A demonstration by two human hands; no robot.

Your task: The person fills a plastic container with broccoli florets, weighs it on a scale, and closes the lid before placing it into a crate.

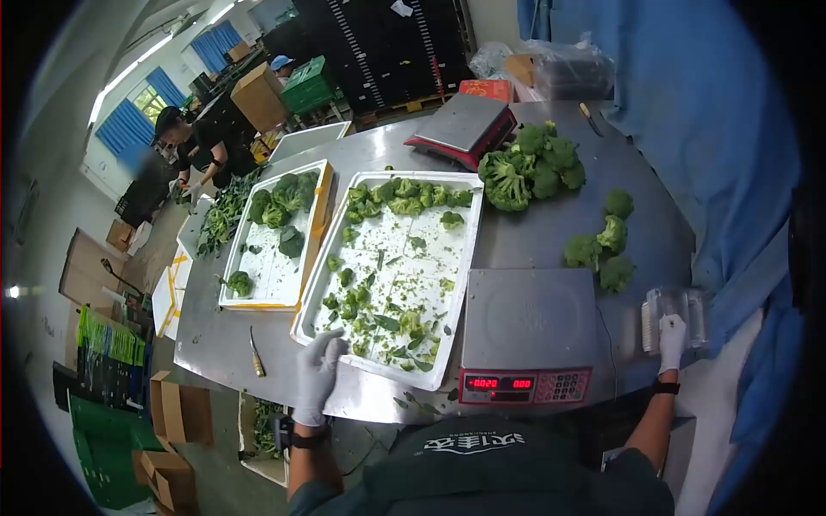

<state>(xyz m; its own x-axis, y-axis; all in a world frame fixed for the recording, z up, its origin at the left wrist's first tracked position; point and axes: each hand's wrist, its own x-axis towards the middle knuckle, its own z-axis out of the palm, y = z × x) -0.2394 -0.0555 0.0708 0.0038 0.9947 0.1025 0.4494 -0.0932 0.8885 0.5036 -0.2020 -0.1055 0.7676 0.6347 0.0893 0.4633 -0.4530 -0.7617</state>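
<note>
My left hand [318,378], in a white glove, is raised at the near left edge of a white tray [453,322] of small broccoli pieces, its fingers apart and nothing in them. At the far right, my right hand [672,340], also gloved, reaches to clear plastic containers [651,320]; its fingers are closed on them. Between the hands is a scale [529,318] with a bare plate and a lit red display. Broccoli heads [533,168] are piled behind the scale, and several smaller pieces [613,234] lie to its right.
A second tray [261,262] with broccoli stands left, beside leafy greens [225,215]. One knife [257,357] lies at the near left edge, another [591,119] at the back right. A second scale [463,125] is at the back. A co-worker [206,146] stands at the far left.
</note>
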